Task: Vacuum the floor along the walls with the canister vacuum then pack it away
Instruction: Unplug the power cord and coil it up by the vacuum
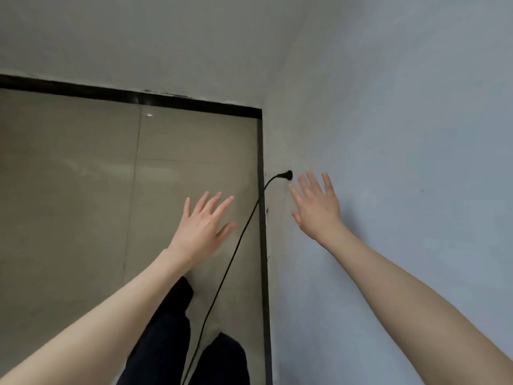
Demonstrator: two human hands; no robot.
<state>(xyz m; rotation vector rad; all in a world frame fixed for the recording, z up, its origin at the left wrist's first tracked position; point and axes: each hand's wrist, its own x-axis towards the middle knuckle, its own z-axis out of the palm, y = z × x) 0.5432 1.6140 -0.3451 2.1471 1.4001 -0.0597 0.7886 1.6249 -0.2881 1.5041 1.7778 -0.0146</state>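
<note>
One black round plug [288,175] sits in the right-hand wall, low down, just above the skirting; its thin black power cord [227,269] drops away from it in a slack diagonal, crosses in front of the skirting and runs down past the person's dark trouser legs [177,337] out of the bottom edge of view. Canister vacuum itself: not in view, presumably at the far end of that cord.

Right hand [316,207] is spread flat, fingers straight, holding nothing, fingertips just beside the plug but apart from it. Judgement: it is placed there to take hold of the plug, either having just seated it or about to pull it; which of the two cannot be told from this view. Left hand [204,226] is likewise spread with straight fingers, empty, hovering over the floor to the left of the cord, not touching it. Judgement: it is positioned for balance or ready to gather the cord.

Floor: large glossy beige tiles [83,190], thin grout lines, one small light reflection near the far wall. Narrow black skirting strip [262,218] runs along both walls and meets at the corner. Walls are plain matt pale grey plaster [402,120], with a few small dark marks near the skirting.
</note>
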